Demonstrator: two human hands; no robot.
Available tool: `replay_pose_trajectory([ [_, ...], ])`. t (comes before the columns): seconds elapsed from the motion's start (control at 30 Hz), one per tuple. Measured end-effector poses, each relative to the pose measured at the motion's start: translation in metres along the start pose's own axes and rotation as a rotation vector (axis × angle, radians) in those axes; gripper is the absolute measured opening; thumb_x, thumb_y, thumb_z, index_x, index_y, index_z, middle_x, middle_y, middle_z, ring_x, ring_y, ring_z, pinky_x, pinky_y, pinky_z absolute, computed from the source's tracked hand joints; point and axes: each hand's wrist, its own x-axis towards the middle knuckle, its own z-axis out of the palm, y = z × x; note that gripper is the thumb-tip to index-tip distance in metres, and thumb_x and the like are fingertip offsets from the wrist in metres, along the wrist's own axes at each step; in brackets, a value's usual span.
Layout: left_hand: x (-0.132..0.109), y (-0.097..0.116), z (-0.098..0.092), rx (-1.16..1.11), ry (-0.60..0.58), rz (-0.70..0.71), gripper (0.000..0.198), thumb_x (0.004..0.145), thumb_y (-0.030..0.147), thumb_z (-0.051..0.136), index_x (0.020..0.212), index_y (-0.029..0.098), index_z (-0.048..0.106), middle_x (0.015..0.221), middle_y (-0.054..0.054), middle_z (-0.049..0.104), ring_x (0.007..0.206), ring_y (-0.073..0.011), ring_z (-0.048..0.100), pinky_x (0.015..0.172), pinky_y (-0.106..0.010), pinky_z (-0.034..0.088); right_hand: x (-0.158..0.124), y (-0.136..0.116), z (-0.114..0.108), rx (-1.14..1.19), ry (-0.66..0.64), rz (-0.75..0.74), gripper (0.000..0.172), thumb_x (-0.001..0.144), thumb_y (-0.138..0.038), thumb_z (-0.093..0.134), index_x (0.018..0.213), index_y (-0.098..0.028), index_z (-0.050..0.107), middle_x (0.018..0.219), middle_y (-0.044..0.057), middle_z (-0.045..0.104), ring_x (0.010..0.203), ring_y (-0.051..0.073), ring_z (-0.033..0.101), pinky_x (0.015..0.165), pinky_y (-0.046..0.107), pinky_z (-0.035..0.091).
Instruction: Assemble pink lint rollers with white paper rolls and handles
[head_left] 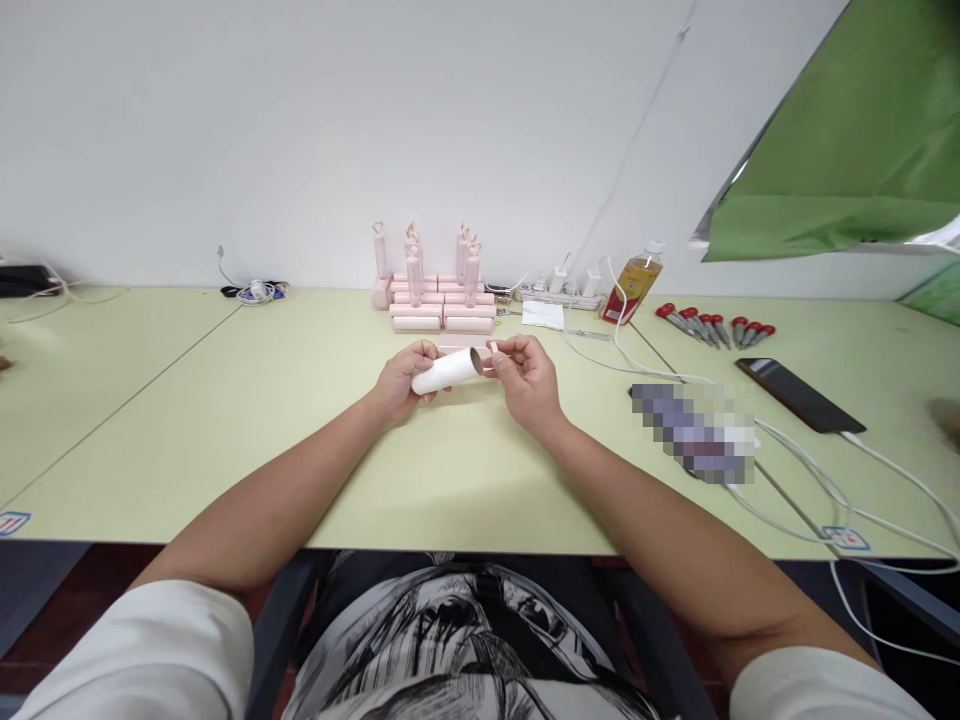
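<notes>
My left hand is closed round a white lint roller refill, a tube with a cardboard core. The tube lies slightly tilted, its hollow end facing right. My right hand pinches a small pale pink piece close beside that open end. Fingers cover most of the piece, so its exact kind is unclear. Just behind the tube, a flat pale pink part rests on the table, partly hidden by it.
Pink lint rollers, several with upright handles, stand by the wall. A power strip, white paper and a drink bottle are beside them. Red-handled screwdrivers, a phone and white cables lie on the right.
</notes>
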Motion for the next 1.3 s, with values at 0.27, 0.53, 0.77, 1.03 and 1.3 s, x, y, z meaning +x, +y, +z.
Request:
replay_pose_trajectory([
  [0.27, 0.0, -0.01, -0.004, 0.382, -0.148, 0.059, 0.042, 0.069, 0.047, 0.071, 0.094, 0.017, 0.055, 0.075, 0.0, 0.06, 0.057, -0.0134, 0.058, 0.043, -0.022, 0.041, -0.006, 0.007, 0.001, -0.009, -0.107, -0.094, 0.033, 0.085, -0.048, 0.067, 0.105, -0.023, 0.059, 0.109, 0.006, 0.069, 0.093, 0.018, 0.068, 0.082, 0.034, 0.057],
  [0.53, -0.011, -0.016, 0.01, 0.938, -0.43, 0.303, 0.055, 0.083, 0.051, 0.063, 0.125, 0.016, 0.058, 0.117, -0.009, 0.066, 0.105, -0.0264, 0.061, 0.09, -0.036, 0.048, -0.012, -0.007, -0.001, -0.259, -0.18, -0.217, 0.021, 0.088, -0.039, 0.065, 0.099, -0.021, 0.066, 0.095, 0.004, 0.072, 0.083, 0.018, 0.068, 0.076, 0.033, 0.055],
  [0.77, -0.008, -0.014, 0.003, 0.882, -0.299, 0.286, 0.054, 0.082, 0.053, 0.063, 0.119, 0.015, 0.056, 0.108, -0.008, 0.063, 0.095, -0.0231, 0.058, 0.08, -0.033, 0.046, -0.01, -0.009, -0.003, -0.238, -0.062, -0.261, 0.018, 0.088, -0.038, 0.064, 0.094, -0.02, 0.067, 0.105, 0.007, 0.073, 0.088, 0.018, 0.07, 0.082, 0.034, 0.056],
  [1.03, -0.007, -0.017, 0.005, 0.878, -0.32, 0.295, 0.052, 0.081, 0.053, 0.063, 0.116, 0.015, 0.055, 0.103, -0.006, 0.061, 0.091, -0.0212, 0.056, 0.078, -0.031, 0.045, -0.012, -0.01, -0.002, -0.315, -0.136, -0.297, 0.016, 0.091, -0.036, 0.061, 0.095, -0.021, 0.067, 0.109, 0.007, 0.073, 0.102, 0.021, 0.069, 0.089, 0.036, 0.054],
  [1.3, -0.007, -0.021, 0.005, 0.769, -0.293, 0.287, 0.053, 0.084, 0.054, 0.061, 0.118, 0.013, 0.055, 0.108, -0.009, 0.062, 0.092, -0.0221, 0.057, 0.08, -0.033, 0.045, -0.013, -0.003, -0.001, -0.242, -0.22, -0.255, 0.03, 0.089, -0.041, 0.062, 0.113, -0.023, 0.061, 0.134, 0.012, 0.06, 0.116, 0.024, 0.063, 0.098, 0.042, 0.052],
])
